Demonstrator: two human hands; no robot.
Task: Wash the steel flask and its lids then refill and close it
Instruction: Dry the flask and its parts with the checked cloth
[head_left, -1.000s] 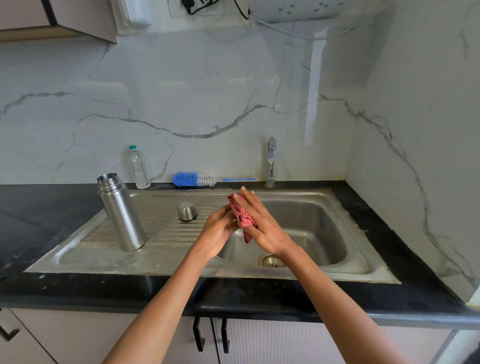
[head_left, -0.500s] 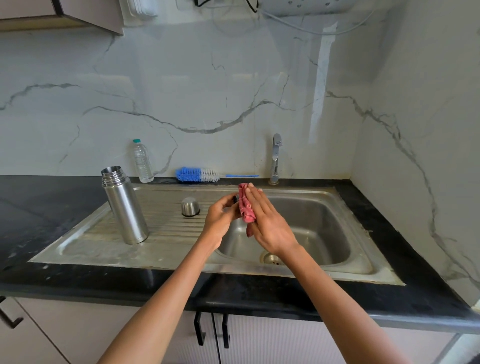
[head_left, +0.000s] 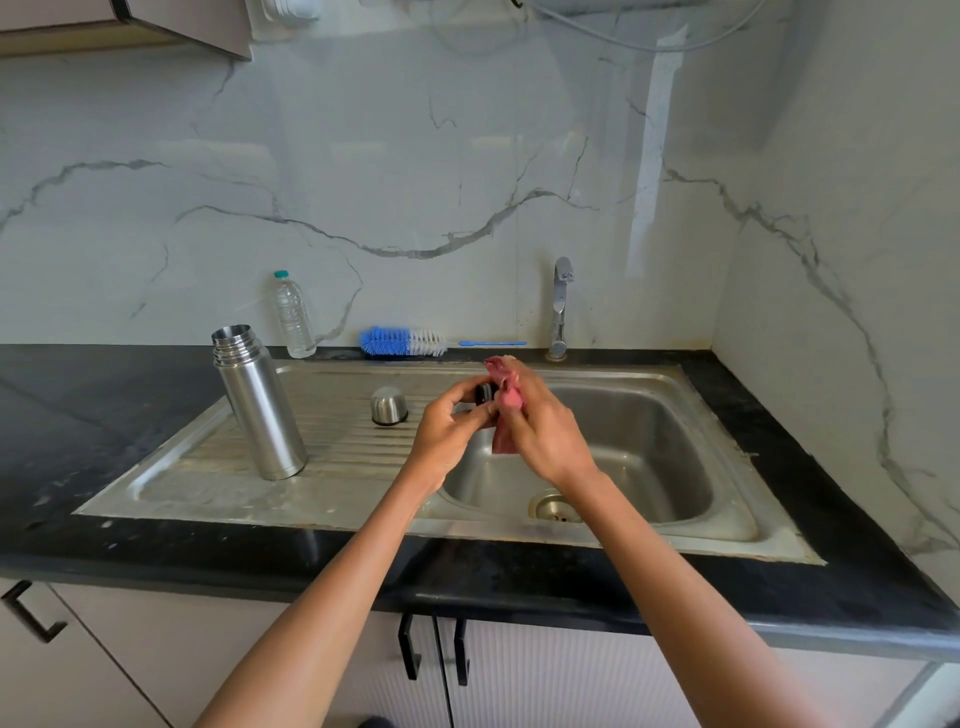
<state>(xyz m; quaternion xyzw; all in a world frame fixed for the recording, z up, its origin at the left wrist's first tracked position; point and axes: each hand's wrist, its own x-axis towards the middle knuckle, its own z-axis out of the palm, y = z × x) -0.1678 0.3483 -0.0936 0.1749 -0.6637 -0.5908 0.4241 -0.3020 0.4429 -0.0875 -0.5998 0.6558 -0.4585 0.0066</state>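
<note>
The open steel flask (head_left: 258, 402) stands upright on the sink's ribbed drainboard (head_left: 337, 441), at the left. Its steel cup lid (head_left: 388, 406) sits upside down on the drainboard to the right of it. Over the left edge of the basin, my left hand (head_left: 451, 434) grips a small black inner lid (head_left: 486, 393). My right hand (head_left: 540, 426) holds a pink cloth (head_left: 505, 400) pressed against that lid. Most of the black lid is hidden by fingers and cloth.
A plastic water bottle (head_left: 292, 315) and a blue-and-white bottle brush (head_left: 402, 342) lie at the back of the black counter (head_left: 104, 395). The tap (head_left: 560, 306) stands behind the basin (head_left: 639, 447), with no water visible. Marble wall close on the right.
Both hands stay together over the basin's left edge. The cloth has shifted round the lid, and the black lid now shows between my left fingers.
</note>
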